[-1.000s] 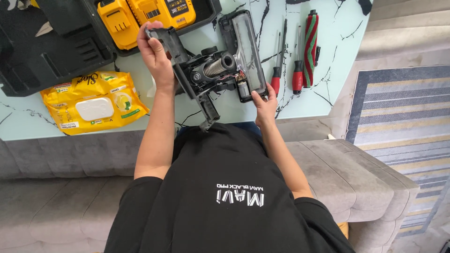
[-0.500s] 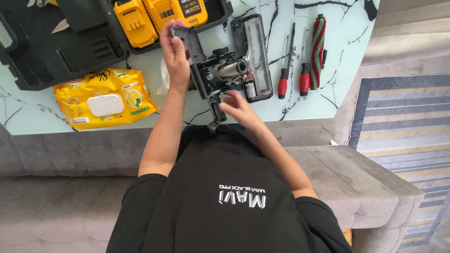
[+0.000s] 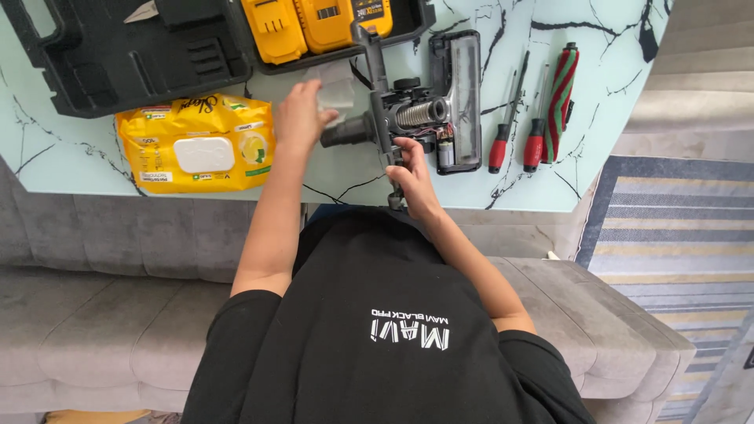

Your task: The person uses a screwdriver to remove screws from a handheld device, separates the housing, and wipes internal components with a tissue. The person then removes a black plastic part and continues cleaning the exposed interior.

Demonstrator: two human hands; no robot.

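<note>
I am holding the black vacuum head [image 3: 420, 118] with my right hand [image 3: 412, 173], fingers wrapped tight around its lower part, and it is sitting on the table [image 3: 94, 157] by the screwdrivers [image 3: 503, 141]. My left hand [image 3: 302, 118] is pinching a white wipe [image 3: 336, 93] just beside the yellow wipe pack [image 3: 192, 145].

Black vacuum head [image 3: 424, 118], opened, on marble table, white wipe [image 3: 336, 94]
</note>
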